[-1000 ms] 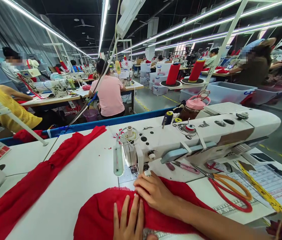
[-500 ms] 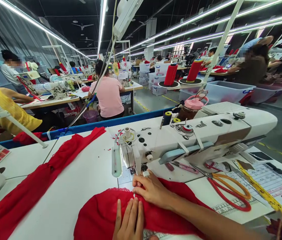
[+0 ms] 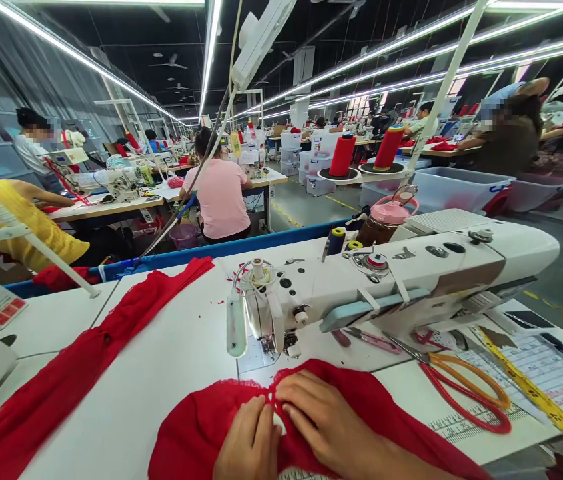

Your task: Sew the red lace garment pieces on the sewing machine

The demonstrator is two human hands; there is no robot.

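Observation:
A piece of red lace fabric (image 3: 196,427) lies on the white table in front of the sewing machine (image 3: 386,280). My left hand (image 3: 248,443) and my right hand (image 3: 324,417) both pinch its upper edge, close together, a little below the machine's needle area (image 3: 281,343). Fingers of both hands are curled onto the cloth.
A long strip of red fabric (image 3: 86,353) runs across the table's left. Red-handled scissors (image 3: 466,393) and a yellow measuring tape (image 3: 531,390) lie at the right. Two red thread cones (image 3: 344,153) stand behind. Other people sit at machines beyond the blue table edge (image 3: 241,243).
My right hand has pulled back from under the needle toward me. My left hand went from lying flat on the fabric to pinching its edge beside the right hand.

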